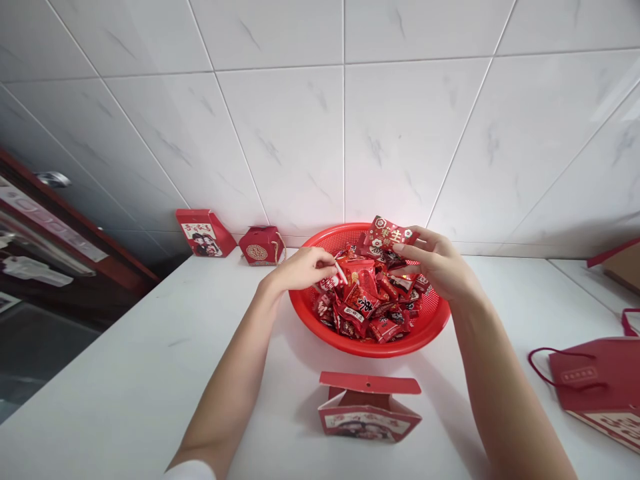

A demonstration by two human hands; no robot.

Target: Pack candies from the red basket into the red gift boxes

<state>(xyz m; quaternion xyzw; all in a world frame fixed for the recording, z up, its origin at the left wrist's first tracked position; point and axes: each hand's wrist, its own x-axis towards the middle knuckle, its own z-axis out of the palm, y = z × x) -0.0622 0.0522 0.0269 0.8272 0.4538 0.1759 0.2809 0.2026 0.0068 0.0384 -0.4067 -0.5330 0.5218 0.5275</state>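
Note:
A red plastic basket (320, 337) with perforated sides holds a heap of red wrapped candies (363, 300). Over its left side, my left hand (307, 268) is closed in a pinch on a small red-and-white candy packet (341, 273), partly hidden by the fingers. At the basket's back right, my right hand (440, 263) grips a flat red candy packet (387, 233) with white flowers and gold characters, raised above the heap. In front of the basket stands a red gift box (367, 423) with its top open and a printed couple on its front.
Against the tiled wall at the left stand a red box with a couple print (205, 233) and a smaller red box with a rope handle (261, 247). A red paper bag (590, 373) lies at the right, near a brown box (623, 270) at the edge.

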